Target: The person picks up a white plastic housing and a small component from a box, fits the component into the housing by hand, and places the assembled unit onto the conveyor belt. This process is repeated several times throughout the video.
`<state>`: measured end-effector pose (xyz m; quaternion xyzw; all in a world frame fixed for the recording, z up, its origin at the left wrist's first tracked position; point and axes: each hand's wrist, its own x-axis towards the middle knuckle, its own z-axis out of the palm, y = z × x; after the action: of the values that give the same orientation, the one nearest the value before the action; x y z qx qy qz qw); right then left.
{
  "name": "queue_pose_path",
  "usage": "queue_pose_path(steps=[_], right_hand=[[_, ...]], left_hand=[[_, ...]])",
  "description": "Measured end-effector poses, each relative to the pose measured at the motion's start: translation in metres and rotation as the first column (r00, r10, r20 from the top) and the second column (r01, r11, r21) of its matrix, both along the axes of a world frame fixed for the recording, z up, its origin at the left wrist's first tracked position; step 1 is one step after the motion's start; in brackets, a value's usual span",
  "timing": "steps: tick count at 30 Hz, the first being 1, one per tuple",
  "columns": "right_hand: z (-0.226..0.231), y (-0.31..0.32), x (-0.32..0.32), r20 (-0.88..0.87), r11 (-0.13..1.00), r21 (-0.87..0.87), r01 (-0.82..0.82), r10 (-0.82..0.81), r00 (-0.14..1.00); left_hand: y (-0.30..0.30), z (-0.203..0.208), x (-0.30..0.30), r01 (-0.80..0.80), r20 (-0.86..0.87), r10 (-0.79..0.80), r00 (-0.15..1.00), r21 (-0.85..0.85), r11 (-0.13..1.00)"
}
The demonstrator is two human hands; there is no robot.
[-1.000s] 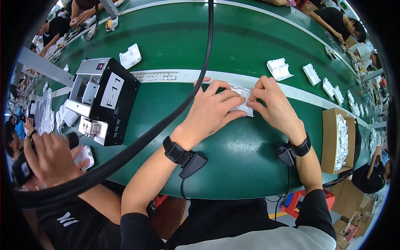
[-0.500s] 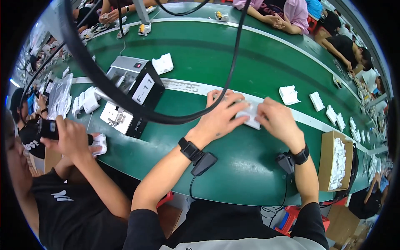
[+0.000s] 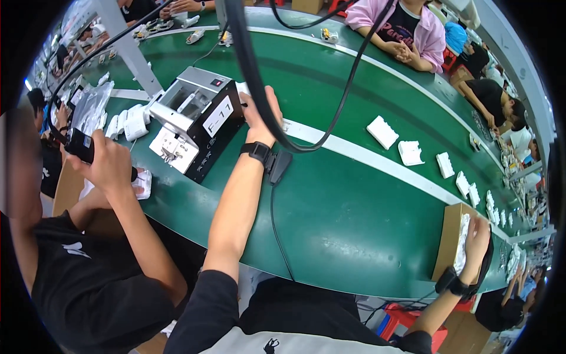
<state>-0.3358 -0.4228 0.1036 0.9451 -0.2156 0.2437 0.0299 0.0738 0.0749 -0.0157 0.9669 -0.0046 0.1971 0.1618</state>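
My left hand (image 3: 263,121) reaches past the right side of a black and silver bench machine (image 3: 203,118). Its thumb and fingers close around a white plastic shell (image 3: 243,88), partly covered by a black cable. Far to the right, my right hand (image 3: 476,243) dips into a cardboard box (image 3: 446,245) of small white pieces (image 3: 463,239). Those fingers are bent and close together, with their tips hidden among the pieces. Another white plastic shell (image 3: 383,132) lies beyond the pale strip, left of a second shell (image 3: 411,153).
Thick black cables (image 3: 330,127) hang across the view. At my left a person (image 3: 112,171) holds a black tool (image 3: 80,145) over a white part. Several white shells (image 3: 446,165) line the green surface on the right. A person in pink (image 3: 427,41) sits opposite.
Both hands have let go of the white shell they held together; one now lies beyond the strip. My left hand moved left to a shell by the machine, my right into the box.
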Motion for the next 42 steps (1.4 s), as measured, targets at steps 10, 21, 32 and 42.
queue_pose_path(steps=[10,21,32,42], right_hand=[[-0.032,-0.011,-0.053,-0.427,0.91,0.384,0.153,0.029,0.904],[-0.033,-0.021,-0.039,-0.448,0.927,0.364,0.095,0.085,0.89],[-0.01,-0.082,-0.045,-0.233,0.997,-0.032,0.071,-0.077,0.969],[0.023,0.19,0.111,-0.046,0.824,0.312,-0.474,0.511,0.858]], left_hand=[[-0.006,0.03,-0.044,0.252,0.151,-0.278,0.949,0.173,0.952],[-0.045,0.049,-0.121,0.674,0.267,-0.624,0.735,-0.178,0.717],[-0.002,0.028,-0.114,0.806,0.233,-0.772,0.592,-0.155,0.571],[-0.011,0.027,-0.119,0.794,0.436,-0.663,0.608,-0.313,0.521]])
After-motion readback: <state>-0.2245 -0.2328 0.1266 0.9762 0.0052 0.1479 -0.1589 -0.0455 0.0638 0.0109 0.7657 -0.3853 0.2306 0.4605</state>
